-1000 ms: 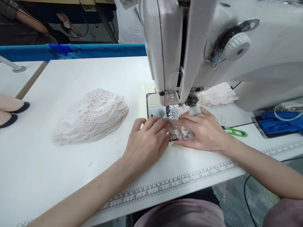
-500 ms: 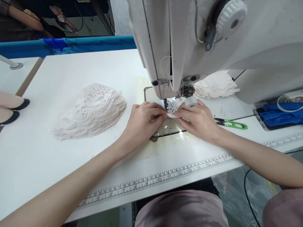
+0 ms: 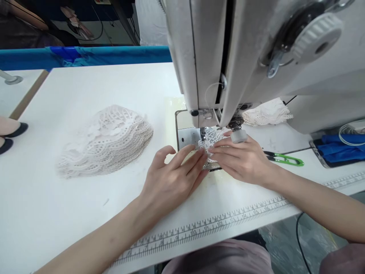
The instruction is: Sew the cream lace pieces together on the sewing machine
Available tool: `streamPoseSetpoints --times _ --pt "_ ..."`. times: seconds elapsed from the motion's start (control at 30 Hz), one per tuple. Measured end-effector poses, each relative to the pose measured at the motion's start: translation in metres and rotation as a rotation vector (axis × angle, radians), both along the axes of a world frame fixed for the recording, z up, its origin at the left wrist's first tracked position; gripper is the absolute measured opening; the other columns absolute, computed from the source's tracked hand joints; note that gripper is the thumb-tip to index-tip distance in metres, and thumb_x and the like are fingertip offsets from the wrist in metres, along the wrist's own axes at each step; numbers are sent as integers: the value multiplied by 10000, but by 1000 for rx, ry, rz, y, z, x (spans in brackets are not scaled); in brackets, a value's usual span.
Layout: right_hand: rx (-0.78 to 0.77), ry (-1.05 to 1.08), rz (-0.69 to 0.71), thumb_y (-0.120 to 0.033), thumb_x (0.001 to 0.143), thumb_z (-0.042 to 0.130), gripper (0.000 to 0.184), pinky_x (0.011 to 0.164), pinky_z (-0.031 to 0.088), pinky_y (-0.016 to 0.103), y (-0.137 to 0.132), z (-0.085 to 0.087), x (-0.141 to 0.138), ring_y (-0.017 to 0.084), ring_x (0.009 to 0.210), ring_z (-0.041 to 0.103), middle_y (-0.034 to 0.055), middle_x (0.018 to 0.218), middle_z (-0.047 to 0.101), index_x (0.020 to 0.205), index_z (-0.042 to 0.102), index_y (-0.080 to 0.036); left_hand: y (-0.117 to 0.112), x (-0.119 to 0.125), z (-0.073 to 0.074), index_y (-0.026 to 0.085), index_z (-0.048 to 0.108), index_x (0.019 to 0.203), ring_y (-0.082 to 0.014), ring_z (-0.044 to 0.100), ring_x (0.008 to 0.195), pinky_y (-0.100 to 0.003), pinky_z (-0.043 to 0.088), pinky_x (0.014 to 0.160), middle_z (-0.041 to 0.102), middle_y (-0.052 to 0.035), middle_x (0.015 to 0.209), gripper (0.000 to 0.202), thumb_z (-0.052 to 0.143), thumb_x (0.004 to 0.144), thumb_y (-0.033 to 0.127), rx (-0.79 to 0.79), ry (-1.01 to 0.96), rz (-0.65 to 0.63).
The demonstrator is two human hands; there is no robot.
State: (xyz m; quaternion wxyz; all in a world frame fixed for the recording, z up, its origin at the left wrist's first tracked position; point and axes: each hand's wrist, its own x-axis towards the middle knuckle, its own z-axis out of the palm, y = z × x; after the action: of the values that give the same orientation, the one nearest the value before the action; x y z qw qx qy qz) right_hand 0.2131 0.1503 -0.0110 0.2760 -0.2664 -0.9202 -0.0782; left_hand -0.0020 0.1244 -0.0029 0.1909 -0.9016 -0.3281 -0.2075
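A white lace piece (image 3: pixel 211 137) lies on the metal plate (image 3: pixel 186 137) of a sewing machine (image 3: pixel 208 45), partly under the presser foot (image 3: pixel 202 133). My left hand (image 3: pixel 176 173) is open, palm down, with its fingertips at the near left edge of the lace. From the right, my right hand (image 3: pixel 242 158) rests its outstretched fingers on the lace, also open. Part of the lace is hidden by the fingers and the machine head. To the left sits a stack of lace pieces (image 3: pixel 111 140), overlapping like fans.
Green-handled thread snips (image 3: pixel 288 160) lie right of my right hand. More lace (image 3: pixel 269 111) is behind the machine head. A phone (image 3: pixel 319 154) with blue cloth (image 3: pixel 339 147) and a cable is at the far right. A printed ruler (image 3: pixel 205 230) runs along the front edge.
My left hand has loosened its pinch on the lace edge, spread its fingers and come nearer. My right hand's fingers now lie flatter on the lace. The view has shifted slightly.
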Motion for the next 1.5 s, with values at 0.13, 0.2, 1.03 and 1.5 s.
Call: streamPoseSetpoints --times 0.13,0.2,1.03,1.5 --pt "11 -5 3 -107 889 562 151 942 479 348 1 0 0 143 911 685 -17 989 757 874 687 -190 0 -1 -2 165 681 1067 -207 663 1023 -396 386 792 744 -17 1060 182 612 911 228 1 -13 2" --pt "22 -3 -2 -109 884 573 135 958 472 345 1 -1 -1 142 906 684 -19 994 756 868 687 -180 0 -1 -3 167 683 1058 -208 664 1019 -398 388 793 745 -13 1054 175 612 910 229 2 -16 8" --pt "10 -131 -51 -280 946 537 193 1020 422 462 3 -2 2 198 957 655 -15 1061 739 1020 713 -251 9 -2 0 223 649 1096 -247 637 1065 -444 360 799 731 -15 1095 191 580 919 246 -26 -12 34" --pt "89 -136 -99 -307 980 470 266 1061 383 409 4 -1 -1 171 930 634 1 1019 745 1066 689 -182 13 -4 -2 233 647 1095 -243 641 1051 -447 363 794 739 -9 1075 191 590 914 253 -17 -32 29"
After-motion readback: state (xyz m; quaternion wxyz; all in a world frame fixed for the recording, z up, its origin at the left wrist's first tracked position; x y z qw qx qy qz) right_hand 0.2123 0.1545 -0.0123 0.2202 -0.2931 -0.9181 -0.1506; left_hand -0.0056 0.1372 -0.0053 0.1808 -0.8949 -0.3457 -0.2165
